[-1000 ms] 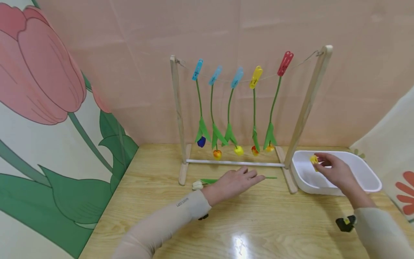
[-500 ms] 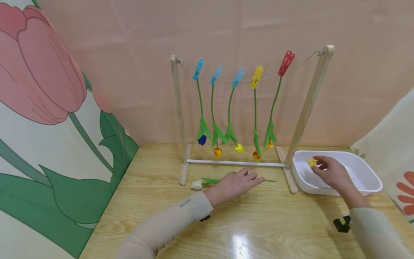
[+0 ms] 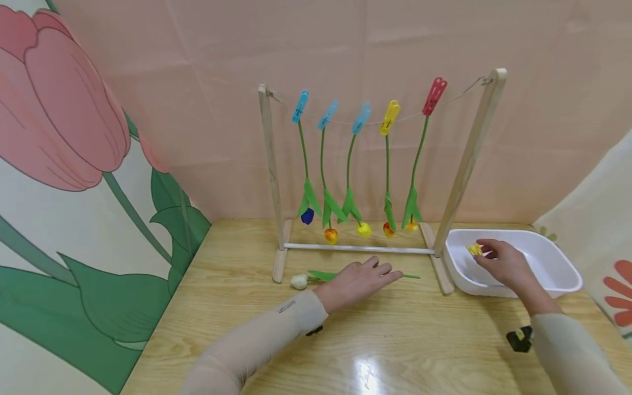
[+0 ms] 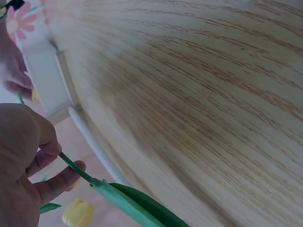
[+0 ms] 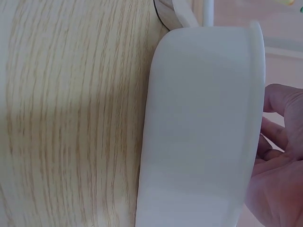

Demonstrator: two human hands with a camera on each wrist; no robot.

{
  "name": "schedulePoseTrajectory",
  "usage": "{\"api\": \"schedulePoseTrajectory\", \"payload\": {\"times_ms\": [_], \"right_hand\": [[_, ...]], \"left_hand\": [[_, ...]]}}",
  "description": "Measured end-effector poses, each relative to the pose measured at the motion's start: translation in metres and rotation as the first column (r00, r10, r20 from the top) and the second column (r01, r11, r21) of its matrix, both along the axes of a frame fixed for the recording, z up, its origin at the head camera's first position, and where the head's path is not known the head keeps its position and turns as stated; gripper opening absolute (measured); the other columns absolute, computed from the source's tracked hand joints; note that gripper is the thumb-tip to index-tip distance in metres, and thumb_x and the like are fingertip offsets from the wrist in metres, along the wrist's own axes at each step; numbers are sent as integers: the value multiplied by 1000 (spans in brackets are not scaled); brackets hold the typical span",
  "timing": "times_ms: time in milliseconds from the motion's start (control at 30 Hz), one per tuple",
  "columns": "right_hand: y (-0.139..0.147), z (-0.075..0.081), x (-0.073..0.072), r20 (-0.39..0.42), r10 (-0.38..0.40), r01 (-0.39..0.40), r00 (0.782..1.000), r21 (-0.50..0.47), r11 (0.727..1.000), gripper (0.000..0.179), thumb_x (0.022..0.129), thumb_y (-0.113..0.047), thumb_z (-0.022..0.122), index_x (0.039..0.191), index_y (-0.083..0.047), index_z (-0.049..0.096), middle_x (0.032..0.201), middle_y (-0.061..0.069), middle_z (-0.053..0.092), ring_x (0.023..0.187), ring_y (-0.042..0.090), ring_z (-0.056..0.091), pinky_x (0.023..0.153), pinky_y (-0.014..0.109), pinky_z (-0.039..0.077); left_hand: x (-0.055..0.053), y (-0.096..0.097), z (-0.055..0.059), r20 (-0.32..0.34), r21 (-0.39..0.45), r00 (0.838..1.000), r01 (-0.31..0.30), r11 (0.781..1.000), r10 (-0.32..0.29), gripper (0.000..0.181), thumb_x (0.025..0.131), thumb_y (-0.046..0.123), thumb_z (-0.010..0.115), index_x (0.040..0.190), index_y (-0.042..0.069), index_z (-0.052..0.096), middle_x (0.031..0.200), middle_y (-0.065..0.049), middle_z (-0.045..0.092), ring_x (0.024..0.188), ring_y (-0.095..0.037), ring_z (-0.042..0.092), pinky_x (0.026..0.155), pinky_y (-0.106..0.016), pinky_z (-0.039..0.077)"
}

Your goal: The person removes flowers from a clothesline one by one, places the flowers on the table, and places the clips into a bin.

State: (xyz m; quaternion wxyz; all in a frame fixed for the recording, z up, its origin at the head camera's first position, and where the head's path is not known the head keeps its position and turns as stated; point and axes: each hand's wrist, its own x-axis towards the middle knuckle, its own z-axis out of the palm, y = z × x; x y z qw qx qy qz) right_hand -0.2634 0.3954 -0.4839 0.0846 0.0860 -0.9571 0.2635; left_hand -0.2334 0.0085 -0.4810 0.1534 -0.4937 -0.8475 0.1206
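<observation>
A white artificial tulip (image 3: 299, 282) with green leaves and a long stem (image 4: 75, 167) is in my left hand (image 3: 359, 282). The fingers and thumb hold the stem low over the table, in front of the drying frame. Its white bloom points left. My right hand (image 3: 506, 264) pinches a yellow clothespin (image 3: 474, 249) between thumb and fingers, over the white plastic basin (image 3: 568, 277). In the right wrist view the basin wall (image 5: 199, 127) hides the clothespin and part of the right hand (image 5: 284, 142).
A wooden frame (image 3: 469, 164) with a string stands at the back. Several tulips hang head down from it by blue, yellow and red clothespins (image 3: 434, 96). A white rod (image 3: 360, 248) joins its feet. A wall with painted flowers (image 3: 74, 109) borders the left side.
My right hand has moved slightly left and lower over the basin with the yellow clothespin, which has tilted. My left hand has barely moved; the tulip's bloom has shifted slightly toward me.
</observation>
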Motion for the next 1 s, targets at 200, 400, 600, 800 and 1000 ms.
{"api": "schedulePoseTrajectory", "payload": {"times_ms": [200, 400, 600, 800, 1000], "right_hand": [[1, -1, -3, 30, -3, 3, 1000, 8, 1000, 46, 91, -12, 72, 127, 13, 58, 107, 30, 67, 87, 35, 67, 68, 28, 48], [5, 3, -4, 84, -18, 16, 996, 24, 1000, 47, 94, -15, 69, 129, 13, 55, 107, 30, 67, 93, 43, 66, 70, 34, 50], [9, 13, -5, 82, -18, 16, 997, 32, 999, 47, 96, -19, 68, 130, 11, 56, 107, 28, 68, 94, 41, 67, 71, 34, 48], [9, 31, -4, 79, -39, 36, 996, 33, 999, 51, 99, -28, 65, 134, 8, 54, 113, 29, 67, 99, 40, 65, 73, 34, 46], [2, 53, -3, 1, -36, 36, 999, -30, 999, 50, 100, -29, 63, 135, 5, 54, 116, 28, 67, 83, -24, 43, 68, 19, 42]], "left_hand": [[-2, 3, -2, -3, -25, 1000, -10, 1000, 10, 57, 104, 7, 55, 153, 29, 38, 125, 10, 51, 97, -11, 48, 47, -16, 35], [-4, 6, -3, 4, -38, 1000, -25, 999, 25, 56, 105, 9, 54, 154, 29, 37, 130, 9, 50, 108, -12, 50, 58, -19, 46], [-4, 7, -2, 30, -52, 998, -46, 998, 48, 58, 105, 10, 54, 156, 29, 34, 138, 5, 47, 121, -14, 48, 70, -24, 54], [-4, 9, 6, 25, -31, 998, -55, 998, 55, 61, 103, 7, 57, 156, 26, 33, 144, 3, 46, 124, -14, 49, 76, -23, 56], [-7, 7, 21, 44, 50, 996, -76, 996, 74, 59, 100, 15, 59, 154, 23, 37, 145, 0, 48, 125, -16, 54, 79, -22, 57]]}}
